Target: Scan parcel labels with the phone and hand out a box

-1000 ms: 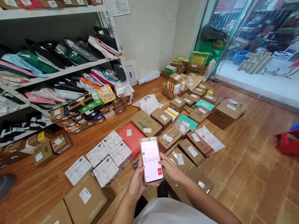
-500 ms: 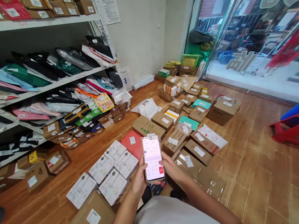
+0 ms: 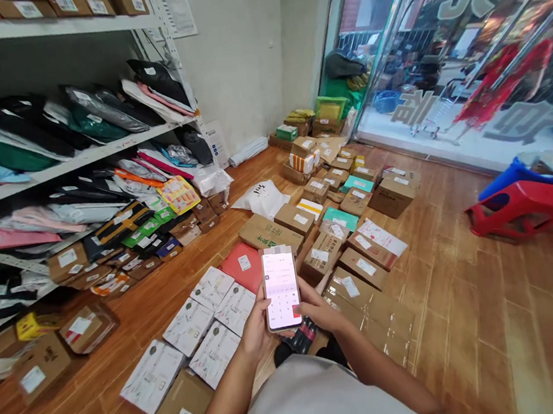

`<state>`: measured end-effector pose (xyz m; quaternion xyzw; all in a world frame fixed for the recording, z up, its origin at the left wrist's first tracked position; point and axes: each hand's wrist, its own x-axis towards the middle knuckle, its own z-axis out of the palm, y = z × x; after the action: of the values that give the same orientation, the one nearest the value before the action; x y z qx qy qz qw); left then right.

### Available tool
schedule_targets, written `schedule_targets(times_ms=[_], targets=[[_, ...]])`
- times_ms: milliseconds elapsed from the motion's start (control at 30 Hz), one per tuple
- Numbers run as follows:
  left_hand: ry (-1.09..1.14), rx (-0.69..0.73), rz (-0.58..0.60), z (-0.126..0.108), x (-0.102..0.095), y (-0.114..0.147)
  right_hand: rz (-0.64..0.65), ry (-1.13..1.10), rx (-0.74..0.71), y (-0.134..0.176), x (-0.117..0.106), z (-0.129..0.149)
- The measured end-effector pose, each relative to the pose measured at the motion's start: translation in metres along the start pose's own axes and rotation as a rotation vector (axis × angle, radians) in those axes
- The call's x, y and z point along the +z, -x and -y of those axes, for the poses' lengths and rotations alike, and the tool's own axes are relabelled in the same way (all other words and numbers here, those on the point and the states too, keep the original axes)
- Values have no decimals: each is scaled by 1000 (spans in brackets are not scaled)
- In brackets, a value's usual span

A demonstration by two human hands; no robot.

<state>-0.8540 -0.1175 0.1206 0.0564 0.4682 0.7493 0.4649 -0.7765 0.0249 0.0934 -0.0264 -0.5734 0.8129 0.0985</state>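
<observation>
Centrally held: one phone [image 3: 281, 287], lengthwise between two hands, screen toward its holder, above parcels on the floor.

Left hand [image 3: 255, 327]: curled about the phone's left edge, thumb at the screen's margin. Right hand [image 3: 322, 312]: closed on the right edge, thumb at the red key, lower right.

Writing, as I see it from the room: white bag [image 3: 261, 199], black characters, perhaps "3ol"; carton [image 3: 262, 231], green lettering, unclear to me; red parcel [image 3: 244, 265], white label, too small to read; white boxes [image 3: 216, 352], fine print, likewise; glass door [image 3: 405, 70], large pale characters.

Phone, appearance: slim, dark-rimmed; lit screen, pale pink-white, keypad on the lower half, digits too small to read with certainty; pixelated strip at the top edge.
</observation>
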Motion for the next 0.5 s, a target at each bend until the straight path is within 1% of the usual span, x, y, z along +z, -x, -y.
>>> schedule_targets(times_ms=[167,267,333,400,500], targets=[[64,-3,39,-9,-21,-7,-57,27,17,-15,8,-9],[112,17,47,-10,-31,-11,-13,29,2,-21,12,-13],[128,28,52,-12,-36,-13,4,61,-14,-24,15,-15],[119,27,60,-13,-39,-14,-9,103,-30,-27,18,-17],[100,13,78,-18,-40,-14,-31,87,-23,-31,22,-18]])
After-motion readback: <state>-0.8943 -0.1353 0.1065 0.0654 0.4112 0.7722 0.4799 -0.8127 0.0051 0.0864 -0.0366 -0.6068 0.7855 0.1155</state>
